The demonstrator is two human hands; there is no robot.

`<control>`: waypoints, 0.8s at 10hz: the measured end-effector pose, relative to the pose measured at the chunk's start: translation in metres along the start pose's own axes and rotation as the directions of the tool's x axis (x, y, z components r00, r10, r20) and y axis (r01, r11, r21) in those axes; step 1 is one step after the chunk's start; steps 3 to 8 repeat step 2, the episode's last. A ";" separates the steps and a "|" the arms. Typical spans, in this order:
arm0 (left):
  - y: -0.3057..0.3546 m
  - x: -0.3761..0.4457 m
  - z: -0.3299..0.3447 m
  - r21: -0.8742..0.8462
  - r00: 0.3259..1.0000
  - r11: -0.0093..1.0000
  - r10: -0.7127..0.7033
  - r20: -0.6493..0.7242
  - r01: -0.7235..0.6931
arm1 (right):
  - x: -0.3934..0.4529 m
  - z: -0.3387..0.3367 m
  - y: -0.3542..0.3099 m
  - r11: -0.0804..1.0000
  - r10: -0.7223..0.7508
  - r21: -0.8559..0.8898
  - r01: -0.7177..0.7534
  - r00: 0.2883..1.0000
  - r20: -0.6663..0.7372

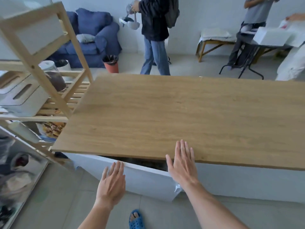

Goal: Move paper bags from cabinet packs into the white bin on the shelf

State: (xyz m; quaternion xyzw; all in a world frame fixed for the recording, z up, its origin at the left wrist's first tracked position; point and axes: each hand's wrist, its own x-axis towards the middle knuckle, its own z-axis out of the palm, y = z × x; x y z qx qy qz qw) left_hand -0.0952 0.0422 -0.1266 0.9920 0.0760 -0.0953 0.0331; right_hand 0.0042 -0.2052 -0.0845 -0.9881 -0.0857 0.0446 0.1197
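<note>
A white cabinet (231,182) with a wooden top (165,116) stands in front of me. Its white door (148,180) is swung partly out, leaving a dark gap under the top; the inside is hidden. My left hand (112,182) is flat against the top edge of the door, fingers spread, holding nothing. My right hand (183,162) hovers flat over the front edge of the wooden top, fingers apart and empty. A white bin (28,100) with slot handles sits on the wooden shelf (54,90) at the left. No paper bags are visible.
The shelf unit stands close to the cabinet's left side, with a glass jar (54,75) and other items on it. Two people stand beyond the cabinet near a blue sofa (94,38), an orange waste bin (111,63) and a folding table (257,47). My blue sandal (136,219) is below.
</note>
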 end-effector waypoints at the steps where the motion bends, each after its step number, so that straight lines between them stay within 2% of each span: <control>1: -0.018 0.007 -0.004 0.046 0.984 0.985 0.166 -0.056 -0.164 | 0.011 -0.001 -0.014 0.999 0.024 0.024 -0.024 0.999 0.022; 2: -0.022 0.018 -0.007 0.050 0.894 0.917 0.397 -0.207 -0.396 | 0.016 0.016 -0.025 0.999 0.040 -0.010 -0.040 0.999 0.034; 8: -0.022 0.018 -0.007 0.050 0.894 0.917 0.397 -0.207 -0.396 | 0.016 0.016 -0.025 0.999 0.040 -0.010 -0.040 0.999 0.034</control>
